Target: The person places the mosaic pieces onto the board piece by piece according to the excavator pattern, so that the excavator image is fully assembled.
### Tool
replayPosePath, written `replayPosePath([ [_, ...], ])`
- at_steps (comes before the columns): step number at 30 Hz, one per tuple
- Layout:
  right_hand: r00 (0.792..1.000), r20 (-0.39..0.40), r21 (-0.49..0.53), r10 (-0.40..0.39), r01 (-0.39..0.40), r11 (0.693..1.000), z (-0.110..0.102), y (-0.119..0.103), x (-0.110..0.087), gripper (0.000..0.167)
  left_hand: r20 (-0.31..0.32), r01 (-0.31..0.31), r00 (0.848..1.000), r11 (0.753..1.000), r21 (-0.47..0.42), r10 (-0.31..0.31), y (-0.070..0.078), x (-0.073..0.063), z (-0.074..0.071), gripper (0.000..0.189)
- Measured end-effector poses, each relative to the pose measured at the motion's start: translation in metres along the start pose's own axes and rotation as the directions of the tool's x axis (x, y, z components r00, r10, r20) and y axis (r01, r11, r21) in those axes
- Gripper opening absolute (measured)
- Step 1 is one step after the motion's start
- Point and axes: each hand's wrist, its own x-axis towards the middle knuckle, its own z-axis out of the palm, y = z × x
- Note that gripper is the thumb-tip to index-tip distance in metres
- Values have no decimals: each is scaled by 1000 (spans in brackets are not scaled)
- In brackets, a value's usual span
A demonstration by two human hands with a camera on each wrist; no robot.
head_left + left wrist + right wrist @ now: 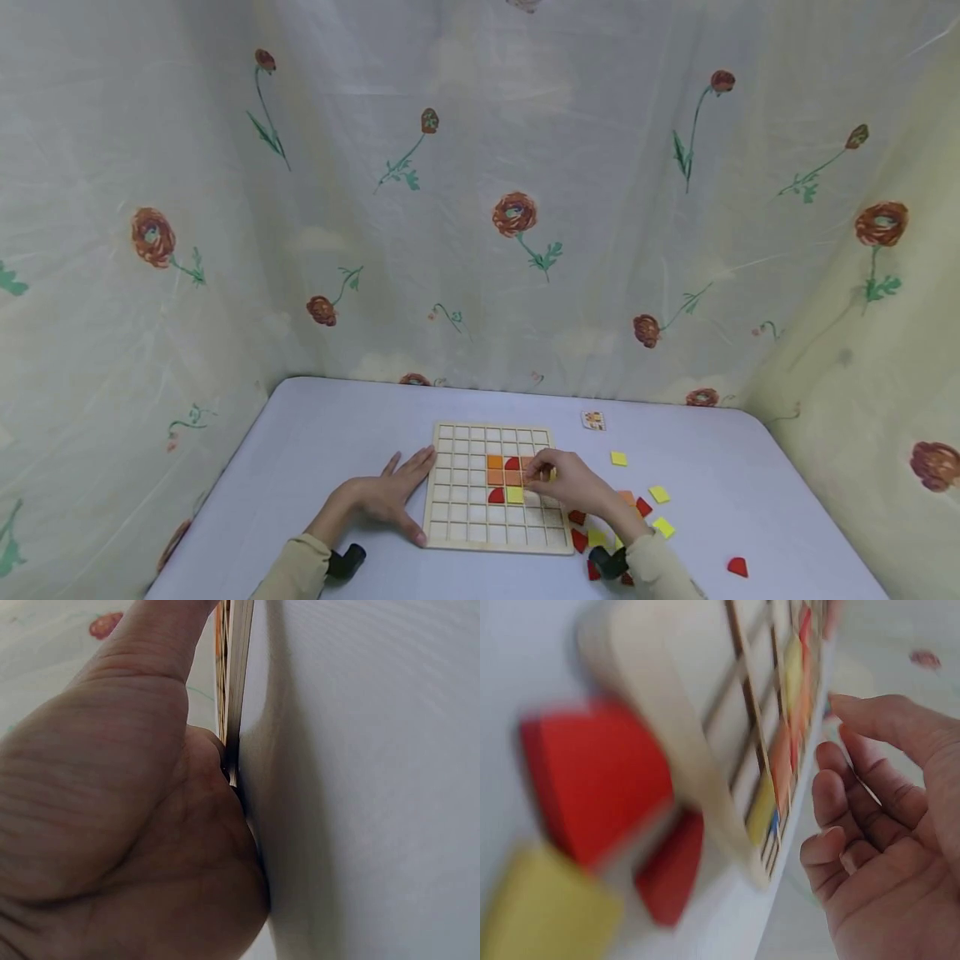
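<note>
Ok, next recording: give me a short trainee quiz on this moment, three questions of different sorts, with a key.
1. True or false: the picture card lies apart from the wooden grid board.
2. What does the left hand touch?
A) the picture card
B) the wooden grid board
C) a loose yellow tile
3. Fill the blank: in the head view, the square tile directly right of the lower red quarter-circle piece on the board is ____.

Key: 1. true; 2. B; 3. yellow.
</note>
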Motion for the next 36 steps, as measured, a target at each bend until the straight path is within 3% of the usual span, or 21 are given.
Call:
replayPosePath([
  [3, 996, -65, 8, 54, -53, 999, -16, 13, -3, 12, -1, 0, 1000, 1000, 5, 0, -1, 0, 0, 130],
  [7, 972, -145, 32, 185, -183, 983, -40, 36, -6, 21, -1, 0, 1000, 1000, 2, 0, -3, -1, -1, 131],
  [14, 927, -186, -51, 326, -341, 939, -65, 80, -18, 45, 1, 2, 1000, 1000, -2, -2, -5, -1, -1, 131],
  [17, 917, -194, -65, 349, -367, 928, -68, 91, -21, 46, 2, -4, 1000, 1000, -3, 4, -4, -2, 0, 129],
  [22, 901, -206, -65, 381, -401, 914, -68, 100, -25, 33, 6, 0, 1000, 1000, 1, 0, -3, -2, 2, 129],
  [28, 875, -238, -32, 422, -441, 897, -69, 102, -29, 27, 0, 9, 1000, 1000, 6, -9, -3, -1, 2, 129],
  [36, 867, -226, -13, 444, -458, 889, -67, 98, -27, 27, -2, 16, 1000, 1000, 6, -16, -2, 1, 2, 130],
])
